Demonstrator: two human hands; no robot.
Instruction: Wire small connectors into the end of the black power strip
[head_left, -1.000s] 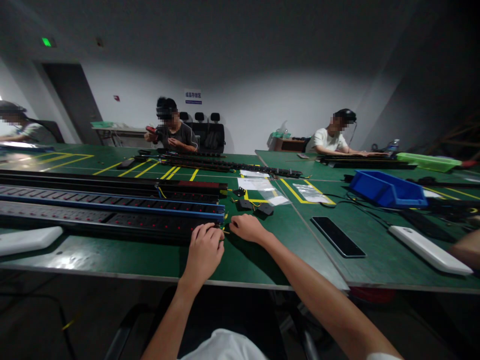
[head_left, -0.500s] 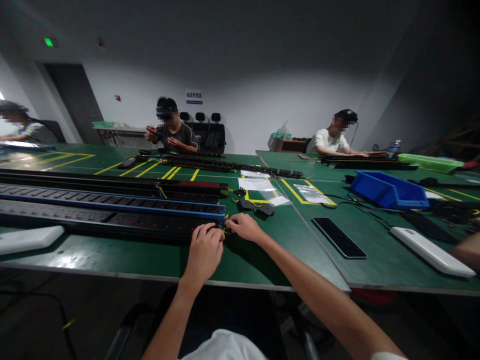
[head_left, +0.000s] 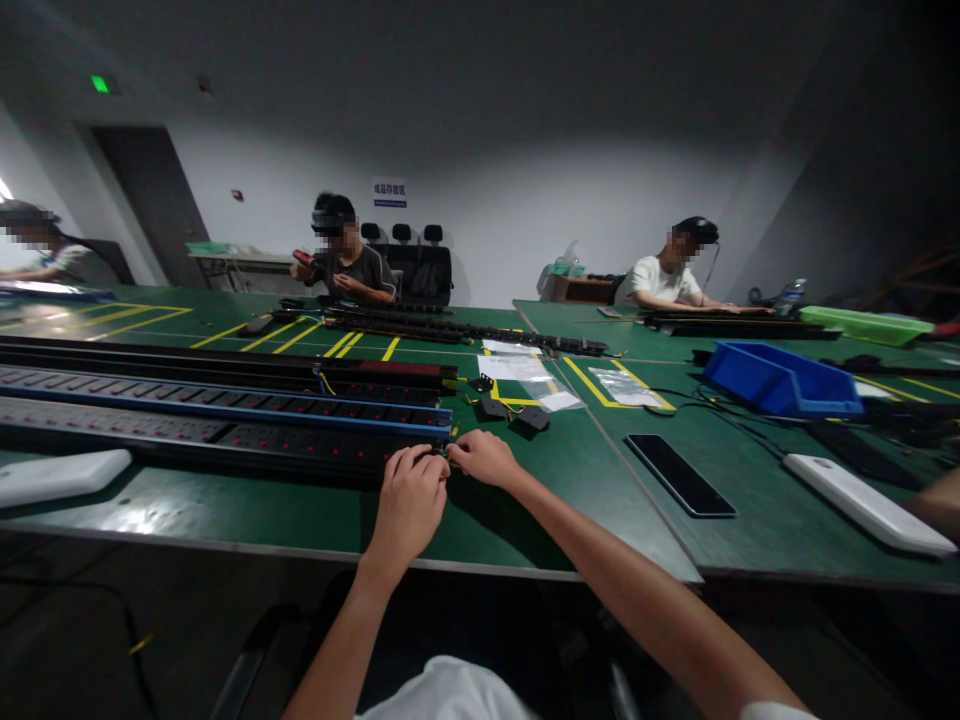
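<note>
"Hands first: where are they?"

"Both at the right end of the near black strip (head_left: pixel 300 443). The left hand (head_left: pixel 411 498) lies over that end, fingers bent and touching it; its thumb is hidden, so I can't tell whether it clamps anything. The right hand (head_left: pixel 484 458) is just beside the end, fingertips drawn together at some thin wires (head_left: pixel 444 452). Whether a wire is caught between them, I can't tell."

"And the strip itself?"

"Flat on the green worktop (head_left: pixel 480 545), running off to the left, with red dots along its top. Just beyond it lies a blue-edged strip (head_left: pixel 225 404), and behind that a long black bar (head_left: pixel 375 371)."

"What's right of the near strip?"

"Beyond its end, small black blocks (head_left: pixel 529 418) with yellow wires, then white papers (head_left: pixel 514 368) and a clear bag (head_left: pixel 624 386). Further right of it are a dark phone (head_left: pixel 680 475), a white case (head_left: pixel 866 502) and a blue bin (head_left: pixel 780 380)."

"Anything in front of it?"

"Another white object (head_left: pixel 64 478), near its left part."

"Who's beyond the strip?"

"A person in a dark shirt (head_left: pixel 356 275) holding something red, a person in a white shirt (head_left: pixel 660 280) well to the right, and another person (head_left: pixel 56 255) at far left."
</note>
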